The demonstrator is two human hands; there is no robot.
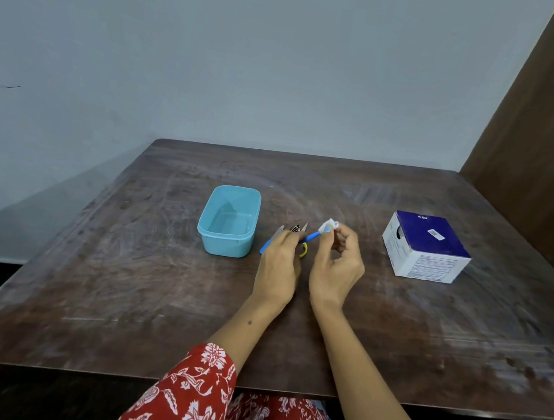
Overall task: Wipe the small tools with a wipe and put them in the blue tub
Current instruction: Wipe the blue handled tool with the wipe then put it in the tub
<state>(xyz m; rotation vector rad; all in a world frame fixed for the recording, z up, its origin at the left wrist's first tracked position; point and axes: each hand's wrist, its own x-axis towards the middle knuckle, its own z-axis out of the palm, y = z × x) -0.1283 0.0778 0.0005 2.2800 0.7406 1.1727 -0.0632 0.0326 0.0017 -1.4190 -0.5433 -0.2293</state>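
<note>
An empty light blue tub (228, 220) stands on the wooden table (160, 300) left of my hands. My left hand (279, 267) grips a blue-handled tool (311, 237) that points up and to the right. My right hand (337, 265) pinches a small white wipe (329, 225) around that tool's tip. Behind my left hand lie several small metal tools (295, 228), partly hidden by my fingers. A second blue handle (264, 247) sticks out to the left of my left hand, and a yellow loop (304, 249) shows between my hands.
A white and dark blue cardboard box (424, 248) sits on the table to the right. A grey wall runs behind the table and a brown panel (542, 149) rises at the right. My red floral sleeves show at the near edge.
</note>
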